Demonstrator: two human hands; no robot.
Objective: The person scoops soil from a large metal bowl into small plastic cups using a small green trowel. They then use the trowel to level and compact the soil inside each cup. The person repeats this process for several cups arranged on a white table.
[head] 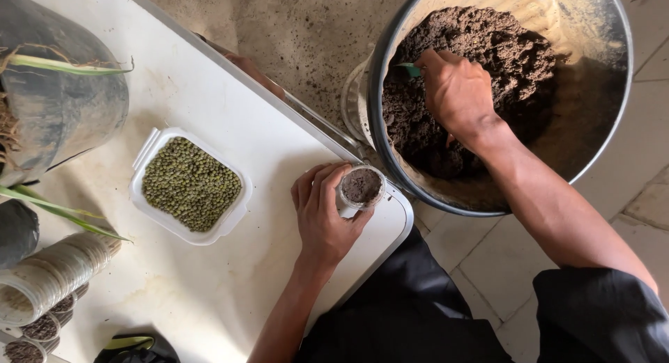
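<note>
Head view: left hand [322,220] grasps small cup [361,189] of soil at bench [209,112] edge. Right hand [456,95] clenched on green scoop [410,70] in soil basin [390,42]. Filling step; next scoop needs a level carry.

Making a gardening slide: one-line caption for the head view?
Left hand steadies a small soil-filled clear cup; right hand digs in a large metal basin.

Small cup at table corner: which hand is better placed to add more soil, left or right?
Right, probably. The right hand is already in the soil of the metal basin, gripping a green-handled tool. The left hand is wrapped around the small cup, steadying it beside the basin.
</note>
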